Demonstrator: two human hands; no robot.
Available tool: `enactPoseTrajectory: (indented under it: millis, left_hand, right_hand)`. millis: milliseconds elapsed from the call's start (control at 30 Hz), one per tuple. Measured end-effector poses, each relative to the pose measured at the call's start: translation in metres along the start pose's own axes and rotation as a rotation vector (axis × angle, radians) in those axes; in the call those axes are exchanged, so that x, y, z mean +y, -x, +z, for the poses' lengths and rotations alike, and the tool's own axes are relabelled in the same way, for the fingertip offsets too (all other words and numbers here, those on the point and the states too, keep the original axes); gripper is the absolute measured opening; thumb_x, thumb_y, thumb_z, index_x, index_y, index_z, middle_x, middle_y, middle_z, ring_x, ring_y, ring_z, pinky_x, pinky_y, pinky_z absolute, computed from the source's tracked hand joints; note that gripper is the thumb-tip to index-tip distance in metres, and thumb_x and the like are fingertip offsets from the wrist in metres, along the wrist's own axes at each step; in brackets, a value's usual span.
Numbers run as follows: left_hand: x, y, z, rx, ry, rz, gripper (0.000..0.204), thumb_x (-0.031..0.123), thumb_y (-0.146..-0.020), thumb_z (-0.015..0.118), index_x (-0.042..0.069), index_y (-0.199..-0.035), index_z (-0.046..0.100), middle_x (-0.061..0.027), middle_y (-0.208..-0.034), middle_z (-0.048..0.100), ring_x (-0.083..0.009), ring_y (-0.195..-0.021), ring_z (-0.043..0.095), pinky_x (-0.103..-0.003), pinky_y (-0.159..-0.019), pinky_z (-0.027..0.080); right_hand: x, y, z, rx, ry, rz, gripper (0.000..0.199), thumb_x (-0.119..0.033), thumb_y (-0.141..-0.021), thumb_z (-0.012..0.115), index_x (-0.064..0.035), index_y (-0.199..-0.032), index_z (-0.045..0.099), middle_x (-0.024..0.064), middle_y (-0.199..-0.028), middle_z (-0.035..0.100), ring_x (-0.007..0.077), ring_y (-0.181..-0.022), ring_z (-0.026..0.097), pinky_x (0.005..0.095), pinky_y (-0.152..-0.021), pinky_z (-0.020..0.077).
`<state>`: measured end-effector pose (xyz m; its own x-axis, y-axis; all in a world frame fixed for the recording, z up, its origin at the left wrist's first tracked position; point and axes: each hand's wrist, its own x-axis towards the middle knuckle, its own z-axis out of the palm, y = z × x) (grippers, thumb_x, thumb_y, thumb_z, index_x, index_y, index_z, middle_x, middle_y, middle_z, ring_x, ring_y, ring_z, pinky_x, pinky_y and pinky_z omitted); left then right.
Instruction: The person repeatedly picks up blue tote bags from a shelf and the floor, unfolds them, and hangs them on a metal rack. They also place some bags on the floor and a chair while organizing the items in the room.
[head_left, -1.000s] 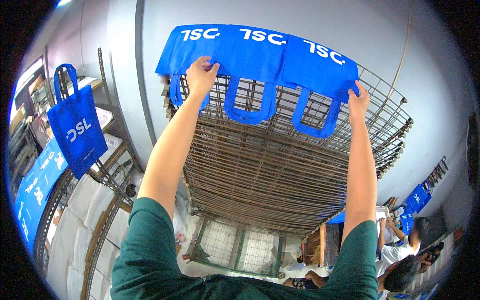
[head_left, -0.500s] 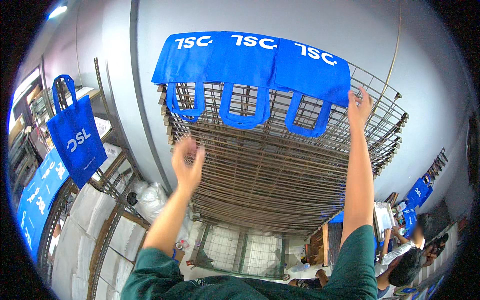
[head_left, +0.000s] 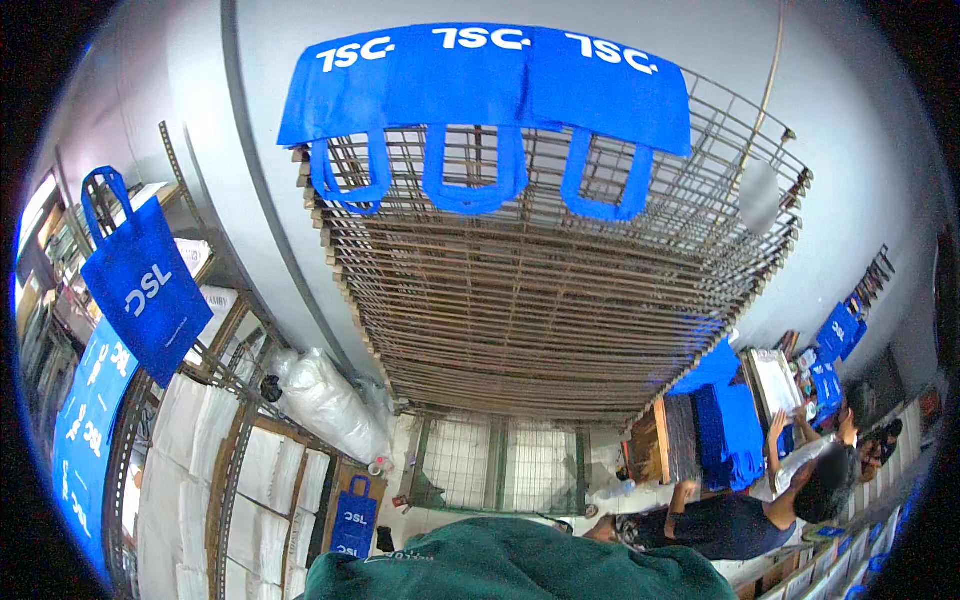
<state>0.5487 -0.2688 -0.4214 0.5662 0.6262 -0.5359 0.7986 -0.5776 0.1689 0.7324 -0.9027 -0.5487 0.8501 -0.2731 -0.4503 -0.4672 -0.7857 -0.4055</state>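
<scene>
Blue fabric bags (head_left: 485,75), three side by side with white lettering, lie across the top tray of a tall stack of wire drying racks (head_left: 540,300), their looped handles hanging down over the front edge. Neither of the hands is in view, so whether they are wide, narrow or holding anything cannot be told; only the person's dark green shirt (head_left: 510,572) shows at the lower edge, below the stack.

The racks stand against a pale grey wall (head_left: 200,150), each wire tray framed in brown, and a wire cage (head_left: 500,465) sits at their foot. To the left, a single blue bag (head_left: 145,280) hangs by its handles from a metal shelf frame, above white stacked sheets (head_left: 200,450) and a clear plastic bundle (head_left: 320,395). A small blue bag (head_left: 352,520) stands upright on the floor near the green shirt. At the lower right, other people (head_left: 790,490) bend over a desk with piles of blue fabric (head_left: 725,430), and more blue bags (head_left: 835,335) hang on the far wall.
</scene>
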Motion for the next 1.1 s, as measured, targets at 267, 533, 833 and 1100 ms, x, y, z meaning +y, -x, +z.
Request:
enactPoseTrajectory:
  millis: [267,533,833,1100]
  left_hand:
    - [0.107,-0.019,-0.063,0.769,0.326,-0.128,0.044,0.046,-0.079,0.054,0.003,-0.088,0.059,-0.0162,-0.080,0.061,-0.0330,-0.075,0.059,-0.046,-0.065,0.046]
    - [0.168,-0.041,-0.043,0.621,0.332,0.818,0.037,0.043,-0.071,0.066,0.006,-0.078,0.061,-0.0096,-0.066,0.059,-0.0276,-0.060,0.056,-0.040,-0.056,0.043]
    - [0.142,-0.036,0.017,0.063,-0.119,0.777,0.049,0.047,-0.084,0.043,0.004,-0.102,0.057,-0.0199,-0.081,0.061,-0.0364,-0.076,0.060,-0.046,-0.068,0.045]
    - [0.196,-0.019,-0.007,0.327,0.035,0.959,0.043,0.036,-0.082,0.040,0.002,-0.075,0.064,-0.0186,-0.093,0.062,-0.0369,-0.078,0.059,-0.046,-0.069,0.046]
  right_hand:
    - [0.110,0.034,-0.078,-0.221,0.274,0.292,0.041,-0.040,-0.068,0.068,-0.0054,-0.090,0.063,0.0140,-0.088,0.064,0.0273,-0.079,0.061,0.0362,-0.066,0.0489]
    - [-0.080,0.062,-0.137,0.236,-0.283,-0.061,0.046,-0.037,-0.070,0.066,-0.0074,-0.105,0.060,0.0162,-0.086,0.064,0.0267,-0.080,0.062,0.0355,-0.072,0.0481]
    - [-0.040,0.115,-0.058,-0.109,-0.065,-0.127,0.041,-0.035,-0.072,0.066,-0.0076,-0.102,0.061,0.0152,-0.087,0.063,0.0273,-0.082,0.061,0.0341,-0.074,0.0473]
    - [-0.057,0.182,-0.134,0.064,-0.083,0.163,0.052,-0.040,-0.064,0.069,-0.0070,-0.103,0.061,0.0188,-0.099,0.062,0.0290,-0.093,0.059,0.0353,-0.081,0.0460]
